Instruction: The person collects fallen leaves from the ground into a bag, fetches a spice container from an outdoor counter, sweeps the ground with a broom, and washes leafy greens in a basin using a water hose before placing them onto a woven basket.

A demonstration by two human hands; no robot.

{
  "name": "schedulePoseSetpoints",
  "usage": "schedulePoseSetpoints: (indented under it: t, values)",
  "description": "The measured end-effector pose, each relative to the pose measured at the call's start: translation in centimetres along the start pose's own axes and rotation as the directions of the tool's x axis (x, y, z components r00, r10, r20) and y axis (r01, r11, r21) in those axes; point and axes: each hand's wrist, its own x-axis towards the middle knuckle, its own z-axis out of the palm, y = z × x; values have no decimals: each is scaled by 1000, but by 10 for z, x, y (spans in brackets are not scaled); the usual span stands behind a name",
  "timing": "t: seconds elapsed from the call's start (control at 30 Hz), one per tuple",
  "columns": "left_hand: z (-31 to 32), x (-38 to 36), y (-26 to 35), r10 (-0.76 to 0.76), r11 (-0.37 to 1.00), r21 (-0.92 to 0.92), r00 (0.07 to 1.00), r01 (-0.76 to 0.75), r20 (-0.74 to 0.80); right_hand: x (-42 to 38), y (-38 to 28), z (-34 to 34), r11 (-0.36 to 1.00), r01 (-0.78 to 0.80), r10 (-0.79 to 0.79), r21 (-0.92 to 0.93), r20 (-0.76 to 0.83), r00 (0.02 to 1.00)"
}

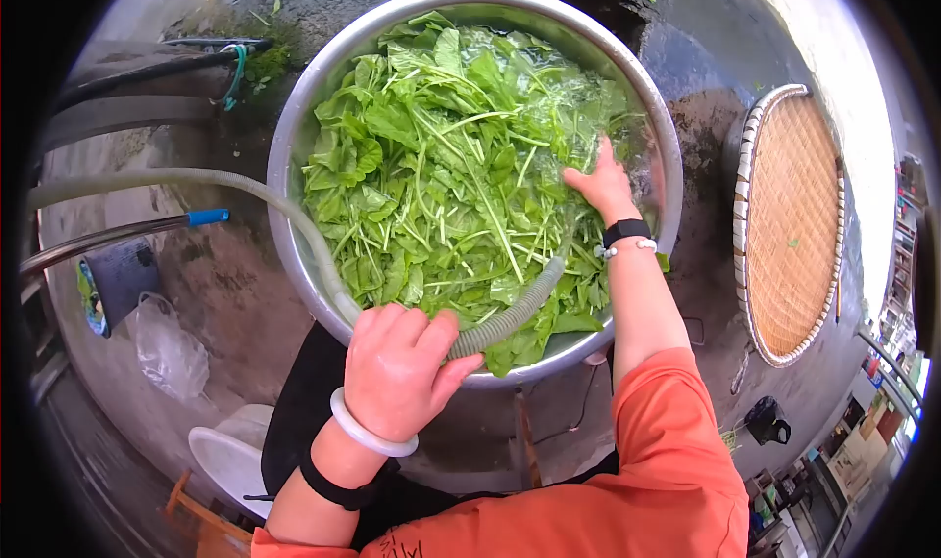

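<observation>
A wide metal basin [669,156] is heaped with green leafy vegetables [421,176], and water shows at its far right. My left hand [397,372] is closed around a ribbed grey hose [520,313] at the basin's near rim. The hose's end points into the leaves, and its other part runs over the left rim. At the right side of the basin my right hand [606,184] reaches into the water with thumb and fingers apart. Some of its fingertips are under the water or hidden by it. No leaves show in its grip.
A round woven bamboo tray [794,225] stands at the right. On the left are a blue-tipped pole [147,230], a dark bucket [123,284] and a clear plastic bag [169,347]. A white basin [230,455] sits at lower left, and a black bag [767,421] at lower right.
</observation>
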Motion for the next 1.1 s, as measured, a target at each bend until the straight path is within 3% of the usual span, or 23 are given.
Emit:
schedulePoseSetpoints:
  t: [0.03, 0.07, 0.13, 0.17, 0.2, 0.33, 0.4, 0.47, 0.5, 0.53, 0.6, 0.67, 0.73, 0.8, 0.87, 0.93, 0.97, 1.0, 1.1]
  values:
    - [1, 0, 0, -1, 1000, 4, 1000, 1, 1, -2, -13, 4, 995, -98, 97, 17, 51, 994]
    - [1, 1, 0, -1, 1000, 2, 1000, 1, 3, 9, -10, 14, 995, -92, 91, 22, 51, 995]
    - [3, -2, 2, -6, 1000, -7, 1000, 6, 16, 26, 8, 40, 857, -69, -14, 510, 158, 987]
    - [5, -1, 0, -5, 1000, 2, 1000, 5, 13, 2, -9, 15, 765, -92, 6, 638, 135, 991]
    - [5, 2, -1, -4, 1000, 12, 1000, 4, 5, -19, -19, -13, 637, -93, -82, 765, 188, 979]
    - [2, 0, -4, 15, 1000, 11, 1000, -15, -12, -64, -23, -88, 383, -66, -320, 921, 199, 926]
    - [0, -1, -4, 23, 1000, 20, 999, -22, -23, -78, -22, -105, 388, -57, -315, 920, 190, 930]
    - [0, -3, -3, 29, 999, 17, 999, -29, -43, -66, -3, -96, 627, 3, -252, 779, 200, 947]
    - [-1, -2, -2, 24, 1000, 22, 999, -23, -30, -53, 10, -79, 823, 193, -270, 534, 68, 961]
    - [-1, -3, -2, 17, 999, 28, 1000, -16, -14, -33, 28, -53, 914, 285, -291, 288, -22, 956]
    - [2, -4, -3, 8, 1000, 20, 1000, -8, -4, -41, 4, -24, 972, 204, -198, 119, -57, 979]
    - [5, -3, -3, -6, 1000, 12, 1000, 6, 14, -61, -39, -9, 978, 41, -36, -203, 30, 999]
    - [3, -1, -2, -28, 1000, 15, 999, 28, 43, -43, -35, 18, 974, 6, 2, -228, 34, 999]
    - [4, 2, -4, -31, 999, 14, 998, 31, 47, -22, -29, 20, 959, 29, 33, -280, 214, 976]
    - [2, 3, -6, -29, 1000, 13, 999, 28, 30, -7, -25, 24, 942, 64, -8, -330, 168, 986]
    - [1, 2, -10, -5, 1000, 5, 1000, 5, -18, 0, -24, 16, 997, -43, 56, -67, 202, 978]
    - [0, 2, -12, 8, 1000, 17, 999, -7, -42, -7, -17, 7, 994, 42, -53, 104, 103, 993]
    - [-1, 0, -12, 5, 1000, 8, 998, -5, -56, -9, -7, -1, 893, 59, -128, 447, 126, 984]
    - [-1, -4, -13, 15, 1000, 15, 998, -14, -66, -58, -24, -72, 620, 98, -279, 779, 101, 955]
